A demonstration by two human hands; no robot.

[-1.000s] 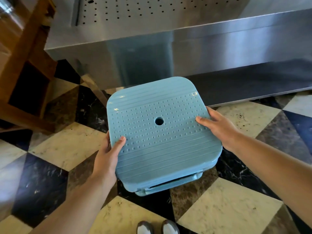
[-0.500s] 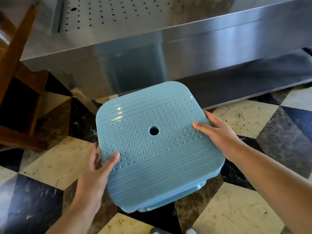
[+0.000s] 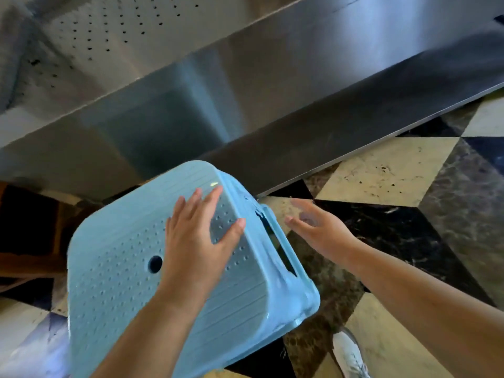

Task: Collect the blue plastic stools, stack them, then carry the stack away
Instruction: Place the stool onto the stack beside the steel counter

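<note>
Checkered marble floor [image 3: 381, 170] runs beneath a stainless steel counter [image 3: 245, 77]. Tilted over it, the blue stool stack [image 3: 117, 268] lies seat up, its slotted side wall facing right. Left hand [image 3: 196, 241] rests flat on the seat, fingers spread and gripping nothing. Right hand [image 3: 319, 227] hovers empty just beside that side wall, fingers loosely spread; it is the hand nearer the slot.

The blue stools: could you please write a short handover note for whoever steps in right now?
Left hand: open, flat on the seat of the top blue stool.
Right hand: open, beside the stack's right edge, holding nothing.
The stack is tilted, by the steel counter, over the tiled floor.
Done: stools appear nested.
Left: grip both sides, carry the stack away.
</note>
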